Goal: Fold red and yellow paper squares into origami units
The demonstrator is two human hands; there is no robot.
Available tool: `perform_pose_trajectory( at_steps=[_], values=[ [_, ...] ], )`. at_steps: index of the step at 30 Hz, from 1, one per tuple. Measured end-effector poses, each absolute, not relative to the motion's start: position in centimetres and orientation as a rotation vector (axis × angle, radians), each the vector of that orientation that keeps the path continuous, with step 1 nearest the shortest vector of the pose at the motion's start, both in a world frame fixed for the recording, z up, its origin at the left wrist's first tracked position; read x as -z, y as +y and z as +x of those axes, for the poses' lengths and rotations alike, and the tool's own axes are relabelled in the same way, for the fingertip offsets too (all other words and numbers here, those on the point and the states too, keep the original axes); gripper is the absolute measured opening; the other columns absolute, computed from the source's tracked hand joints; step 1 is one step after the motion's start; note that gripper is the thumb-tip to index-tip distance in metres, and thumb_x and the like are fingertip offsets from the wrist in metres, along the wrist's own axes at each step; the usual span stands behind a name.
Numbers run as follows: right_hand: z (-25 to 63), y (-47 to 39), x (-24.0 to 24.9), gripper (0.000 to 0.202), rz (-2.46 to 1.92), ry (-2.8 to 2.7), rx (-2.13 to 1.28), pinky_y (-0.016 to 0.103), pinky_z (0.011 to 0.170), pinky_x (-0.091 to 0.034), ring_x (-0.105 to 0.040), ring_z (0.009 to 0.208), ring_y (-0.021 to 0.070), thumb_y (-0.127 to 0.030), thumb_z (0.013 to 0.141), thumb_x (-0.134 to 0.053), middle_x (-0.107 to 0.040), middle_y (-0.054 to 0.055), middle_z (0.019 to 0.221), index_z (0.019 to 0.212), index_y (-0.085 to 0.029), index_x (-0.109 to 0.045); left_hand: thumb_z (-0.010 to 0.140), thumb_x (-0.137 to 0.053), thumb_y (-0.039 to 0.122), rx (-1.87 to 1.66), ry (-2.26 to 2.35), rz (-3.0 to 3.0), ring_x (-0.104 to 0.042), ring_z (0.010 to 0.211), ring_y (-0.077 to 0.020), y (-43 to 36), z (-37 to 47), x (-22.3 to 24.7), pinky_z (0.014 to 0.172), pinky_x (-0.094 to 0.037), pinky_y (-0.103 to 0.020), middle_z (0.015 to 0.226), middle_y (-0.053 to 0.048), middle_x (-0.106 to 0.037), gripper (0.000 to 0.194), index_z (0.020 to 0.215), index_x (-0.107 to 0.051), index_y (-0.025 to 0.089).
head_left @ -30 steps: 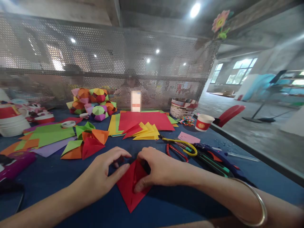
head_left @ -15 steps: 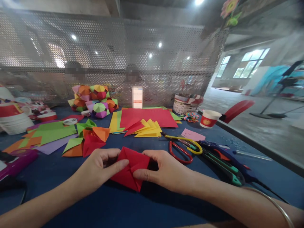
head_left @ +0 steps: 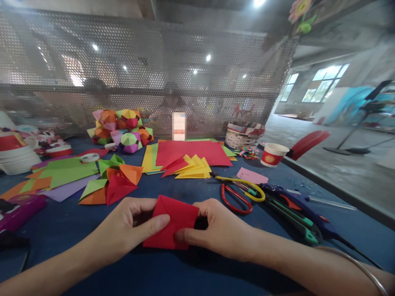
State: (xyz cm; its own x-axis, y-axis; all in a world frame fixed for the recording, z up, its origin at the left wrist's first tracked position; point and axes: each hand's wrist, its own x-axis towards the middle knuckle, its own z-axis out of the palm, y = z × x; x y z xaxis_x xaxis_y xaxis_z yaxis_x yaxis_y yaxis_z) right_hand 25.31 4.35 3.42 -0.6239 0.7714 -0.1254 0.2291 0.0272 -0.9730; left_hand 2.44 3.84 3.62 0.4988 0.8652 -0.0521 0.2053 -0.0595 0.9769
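A red folded paper square (head_left: 176, 211) is held between both hands just above the blue table (head_left: 160, 271). My left hand (head_left: 137, 220) pinches its left side, thumb lying on the front face and fingers behind. On the right side my right hand (head_left: 210, 226) grips it the same way, its thumb near the lower middle. Crease lines meet at the square's upper left; the fingertips behind the paper are hidden. Just beyond the hands lie folded paper pieces (head_left: 121, 187) in green, orange and red. A fan of yellow folded papers (head_left: 196, 167) rests further back.
Scissors (head_left: 237, 199) with red and yellow handles, a green cutter (head_left: 293, 218) and a dark blue corded tool (head_left: 324, 226) lie at right. Behind stand a paper cup (head_left: 274, 155), a woven basket (head_left: 243, 135) and paper balls (head_left: 123, 127). Paper cups (head_left: 15, 152) are stacked at left.
The red paper has turned slightly in my hands, and its lower edge now looks flat rather than pointed. Both hands keep hold of it and sit a little lower in view.
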Motion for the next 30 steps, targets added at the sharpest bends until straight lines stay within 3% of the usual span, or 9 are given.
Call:
perform_pose_trajectory(
  at_steps=[4, 7, 12, 16, 20, 24, 28, 30],
  values=[
    [25.20, 4.11, -3.71, 0.007, -1.017, -1.877, -1.602, 0.022, 0.064, -0.039, -0.044, 0.066, 0.0107, -0.019, 0.076, -0.070, -0.056, -0.005, 0.070, 0.073, -0.017, -0.064, 0.087, -0.076, 0.049, -0.650, 0.999, 1.647, -0.076, 0.090, -0.0240, 3.71, 2.29, -3.40, 0.077, -0.059, -0.027, 0.099, -0.001, -0.083, 0.032, 0.109, -0.082, 0.027],
    [25.15, 4.08, -3.80, 0.002, -0.979, -1.890, -1.569, 0.024, 0.070, -0.043, -0.051, 0.070, 0.0125, -0.020, 0.078, -0.068, -0.061, -0.004, 0.074, 0.079, -0.017, -0.069, 0.084, -0.078, 0.046, -0.636, 1.020, 1.676, -0.076, 0.091, -0.0263, 3.81, 2.17, -3.29, 0.079, -0.059, -0.030, 0.098, -0.002, -0.083, 0.030, 0.105, -0.083, 0.026],
    [25.06, 4.29, -3.81, 0.014, -0.941, -1.816, -1.546, 0.027, 0.079, -0.049, -0.064, 0.085, 0.0175, -0.024, 0.081, -0.073, -0.072, -0.001, 0.090, 0.094, -0.018, -0.071, 0.085, -0.078, 0.045, -0.676, 1.002, 1.580, -0.072, 0.083, -0.0207, 4.11, 2.16, -3.61, 0.075, -0.056, -0.025, 0.090, 0.000, -0.081, 0.024, 0.097, -0.084, 0.026],
    [25.10, 4.64, -4.06, 0.033, -1.006, -1.743, -1.419, 0.029, 0.078, -0.052, -0.068, 0.087, 0.0183, -0.030, 0.084, -0.076, -0.075, 0.002, 0.097, 0.112, -0.019, -0.062, 0.075, -0.085, 0.037, -0.686, 1.035, 1.512, -0.054, 0.057, -0.0105, 4.20, 2.39, -4.04, 0.061, -0.049, -0.020, 0.065, 0.005, -0.070, 0.014, 0.082, -0.081, 0.024],
    [25.16, 4.79, -4.34, 0.037, -1.079, -1.777, -1.298, 0.027, 0.069, -0.048, -0.064, 0.073, 0.0151, -0.024, 0.088, -0.070, -0.071, -0.002, 0.081, 0.122, -0.019, -0.058, 0.077, -0.082, 0.045, -0.692, 1.078, 1.570, -0.039, 0.051, -0.0073, 4.31, 2.45, -4.13, 0.050, -0.036, -0.017, 0.058, 0.005, -0.059, 0.024, 0.077, -0.078, 0.021],
    [25.08, 4.48, -4.27, 0.044, -1.074, -1.821, -1.284, 0.028, 0.072, -0.050, -0.066, 0.076, 0.0155, -0.019, 0.084, -0.072, -0.072, -0.002, 0.085, 0.125, -0.020, -0.056, 0.079, -0.079, 0.055, -0.738, 1.162, 1.605, -0.043, 0.053, -0.0074, 4.52, 2.15, -4.12, 0.048, -0.032, -0.017, 0.063, 0.003, -0.059, 0.036, 0.079, -0.075, 0.018],
    [25.09, 4.21, -3.90, 0.047, -1.025, -1.849, -1.229, 0.030, 0.074, -0.051, -0.066, 0.080, 0.0158, -0.030, 0.086, -0.074, -0.074, 0.002, 0.099, 0.128, -0.021, -0.055, 0.079, -0.077, 0.056, -0.718, 1.189, 1.609, -0.048, 0.049, -0.0074, 4.67, 2.06, -4.23, 0.046, -0.036, -0.018, 0.066, 0.003, -0.062, 0.038, 0.083, -0.073, 0.018],
    [25.14, 4.22, -3.80, 0.044, -1.002, -1.854, -1.191, 0.029, 0.073, -0.050, -0.063, 0.077, 0.0147, -0.035, 0.089, -0.071, -0.071, 0.001, 0.095, 0.127, -0.021, -0.054, 0.080, -0.077, 0.057, -0.688, 1.166, 1.634, -0.050, 0.048, -0.0074, 4.66, 2.17, -4.26, 0.047, -0.039, -0.018, 0.067, 0.003, -0.063, 0.039, 0.084, -0.073, 0.018]
  ],
)
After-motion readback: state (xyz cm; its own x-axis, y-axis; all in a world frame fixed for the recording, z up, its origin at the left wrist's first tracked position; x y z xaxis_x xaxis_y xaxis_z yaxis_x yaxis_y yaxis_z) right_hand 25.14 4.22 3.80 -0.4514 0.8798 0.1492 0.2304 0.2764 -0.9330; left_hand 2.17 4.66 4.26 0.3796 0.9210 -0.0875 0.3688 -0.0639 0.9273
